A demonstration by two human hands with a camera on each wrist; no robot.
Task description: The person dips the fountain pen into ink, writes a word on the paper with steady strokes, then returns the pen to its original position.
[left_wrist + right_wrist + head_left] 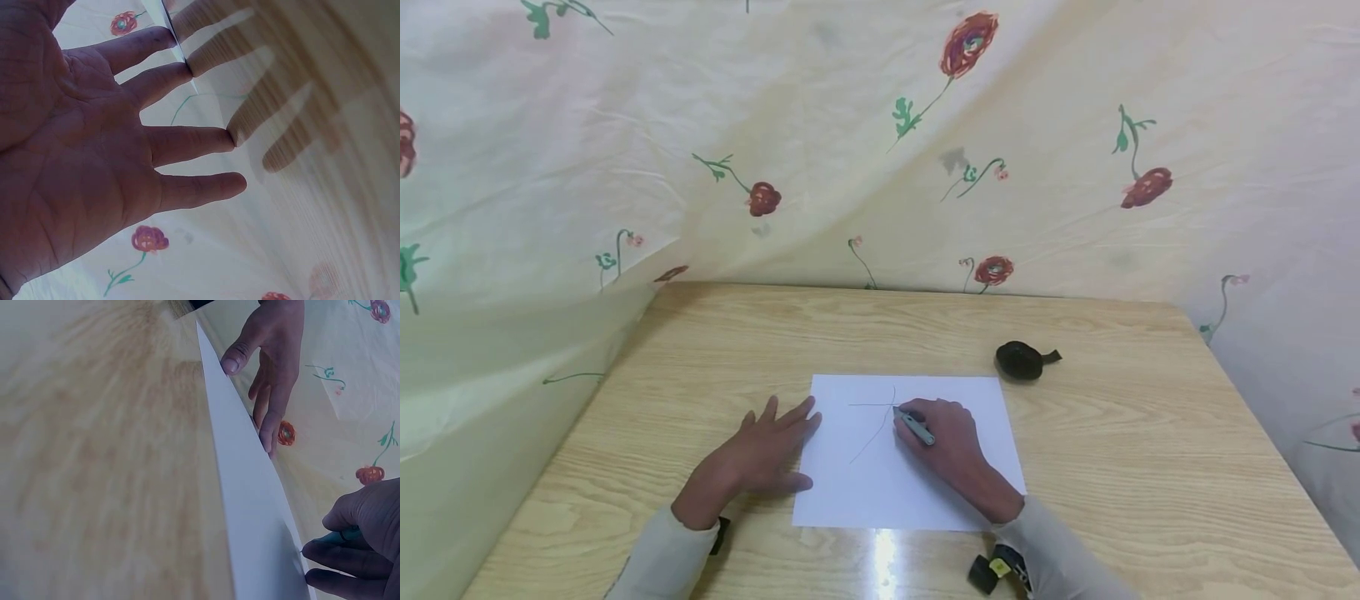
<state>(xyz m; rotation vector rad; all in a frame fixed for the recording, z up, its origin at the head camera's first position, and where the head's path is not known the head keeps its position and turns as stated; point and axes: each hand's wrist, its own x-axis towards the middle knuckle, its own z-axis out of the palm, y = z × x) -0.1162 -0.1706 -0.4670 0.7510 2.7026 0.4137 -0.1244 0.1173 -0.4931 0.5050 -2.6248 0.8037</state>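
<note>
A white sheet of paper [842, 500] lies on the wooden table, with a horizontal line and a longer slanting, slightly curved line drawn on it. My right hand [947, 437] pinches a grey-green pen [917, 427], its tip on the paper close to where the two lines cross. In the right wrist view the pen [340, 537] shows between thumb and fingers. My left hand [767, 454] rests with spread, straight fingers at the sheet's left edge. Fingertips [234, 140] touch the surface there in the left wrist view.
A round black object with a short tab [1021, 361] sits on the table [1150, 433] beyond the paper's top right corner. Cream cloth with printed flowers [850, 125] hangs behind the table and along its left side. Light glares off the table's front.
</note>
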